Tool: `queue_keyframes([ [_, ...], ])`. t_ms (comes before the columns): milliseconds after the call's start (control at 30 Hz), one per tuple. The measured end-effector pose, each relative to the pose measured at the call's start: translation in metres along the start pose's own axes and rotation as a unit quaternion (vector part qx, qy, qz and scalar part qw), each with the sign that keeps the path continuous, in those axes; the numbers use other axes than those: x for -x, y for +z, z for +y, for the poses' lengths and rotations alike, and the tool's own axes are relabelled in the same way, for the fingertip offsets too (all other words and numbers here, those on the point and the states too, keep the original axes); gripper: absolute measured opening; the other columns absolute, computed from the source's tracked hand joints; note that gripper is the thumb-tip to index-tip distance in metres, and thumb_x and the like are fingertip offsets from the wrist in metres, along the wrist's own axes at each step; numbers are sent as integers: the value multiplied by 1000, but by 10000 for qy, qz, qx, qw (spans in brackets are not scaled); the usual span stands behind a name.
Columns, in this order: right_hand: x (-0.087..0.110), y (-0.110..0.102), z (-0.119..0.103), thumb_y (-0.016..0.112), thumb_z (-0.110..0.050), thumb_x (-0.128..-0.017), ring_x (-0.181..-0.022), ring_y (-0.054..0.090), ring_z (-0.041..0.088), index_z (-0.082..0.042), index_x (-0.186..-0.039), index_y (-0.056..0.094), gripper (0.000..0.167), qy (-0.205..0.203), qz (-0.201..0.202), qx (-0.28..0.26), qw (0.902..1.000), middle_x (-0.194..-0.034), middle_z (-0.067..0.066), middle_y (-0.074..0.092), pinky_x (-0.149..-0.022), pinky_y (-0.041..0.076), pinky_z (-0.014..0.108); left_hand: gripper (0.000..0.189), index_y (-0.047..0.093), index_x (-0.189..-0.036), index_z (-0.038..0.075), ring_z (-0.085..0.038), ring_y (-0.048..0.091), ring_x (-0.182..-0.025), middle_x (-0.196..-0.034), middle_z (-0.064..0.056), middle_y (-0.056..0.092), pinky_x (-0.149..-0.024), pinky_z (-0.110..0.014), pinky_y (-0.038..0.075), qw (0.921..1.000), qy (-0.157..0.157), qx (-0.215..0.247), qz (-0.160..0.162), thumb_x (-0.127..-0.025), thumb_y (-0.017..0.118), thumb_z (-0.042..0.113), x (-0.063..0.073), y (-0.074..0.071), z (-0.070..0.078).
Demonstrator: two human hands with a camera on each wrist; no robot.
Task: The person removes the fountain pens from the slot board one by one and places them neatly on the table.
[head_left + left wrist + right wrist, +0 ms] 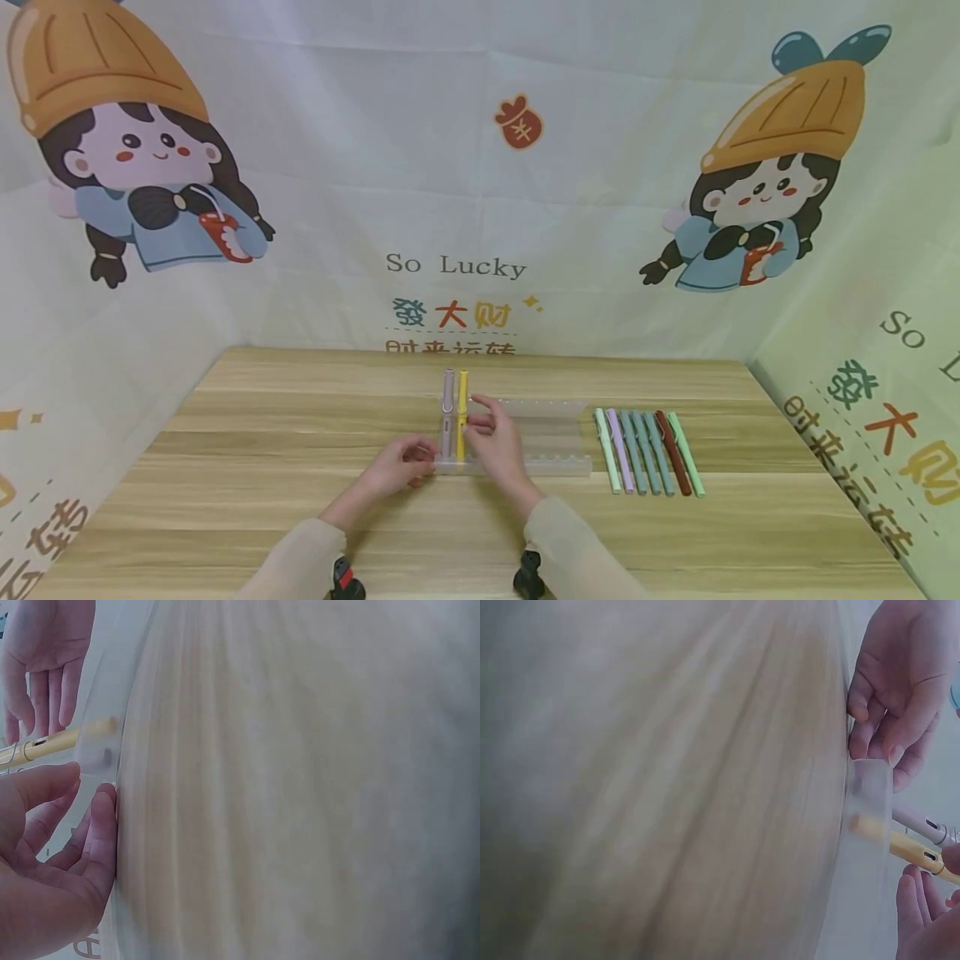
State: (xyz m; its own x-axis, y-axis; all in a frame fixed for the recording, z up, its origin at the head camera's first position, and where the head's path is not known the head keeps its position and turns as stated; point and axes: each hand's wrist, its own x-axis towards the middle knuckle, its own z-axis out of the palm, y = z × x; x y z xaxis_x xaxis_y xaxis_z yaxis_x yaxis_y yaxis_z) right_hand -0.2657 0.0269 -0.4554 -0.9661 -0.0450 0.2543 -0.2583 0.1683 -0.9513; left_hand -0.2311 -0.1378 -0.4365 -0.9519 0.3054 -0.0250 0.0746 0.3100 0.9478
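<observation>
A clear plastic pen rack (555, 467) with notched rails lies on the table. At its left end, a greyish-purple pen (447, 417) and a yellow pen (462, 400) lie side by side across both rails. My left hand (401, 467) holds the front left corner of the rack between thumb and fingertips, as the left wrist view also shows at the rack end (97, 754). Over the rack, my right hand (495, 437) is just right of the yellow pen, its fingers loosely extended and the fingertips close beside the barrel.
Right of the rack, several capped pens lie in a slanting row: a pale mint pen (607, 450), a lilac pen (619, 450), several blue-grey pens (651, 454), a dark red pen (672, 452) and a green pen (687, 454). Printed cloth (337, 167) surrounds the wooden table (225, 467).
</observation>
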Motion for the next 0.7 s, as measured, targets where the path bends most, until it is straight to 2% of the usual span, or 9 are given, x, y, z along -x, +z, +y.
queue_keyframes([
  [267, -4, 3, -2, 59, 6, -76, -82, 59, 26, -3, -121, 47, 47, -62, -43, 144, 9999, -90, 16, 61, -71, 49, 30, 17, 50, -99, -13, -28, 54, -76, -87, -19, 55, -63, -39, 49, 10000, 32, -10, -14, -83, 51, -6, 0, 0, 0],
  [567, -6, 3, -4, 59, 7, -76, -79, 59, 24, -3, -122, 46, 49, -58, -90, 232, 9997, -88, 14, 60, -69, 49, 29, 19, 51, -101, -10, -23, 54, -76, -88, -13, 55, -61, -36, 48, 10000, 34, 20, -91, -84, 54, -2, -13, -4, -27],
  [700, -6, 3, -3, 59, 8, -76, -79, 59, 24, -4, -122, 46, 49, -30, -92, 258, 9996, -87, 14, 61, -68, 49, 29, 20, 52, -101, -9, -21, 54, -75, -88, -13, 56, -61, -33, 49, 9999, 73, -35, -89, -83, 55, -1, -15, -4, -31],
])
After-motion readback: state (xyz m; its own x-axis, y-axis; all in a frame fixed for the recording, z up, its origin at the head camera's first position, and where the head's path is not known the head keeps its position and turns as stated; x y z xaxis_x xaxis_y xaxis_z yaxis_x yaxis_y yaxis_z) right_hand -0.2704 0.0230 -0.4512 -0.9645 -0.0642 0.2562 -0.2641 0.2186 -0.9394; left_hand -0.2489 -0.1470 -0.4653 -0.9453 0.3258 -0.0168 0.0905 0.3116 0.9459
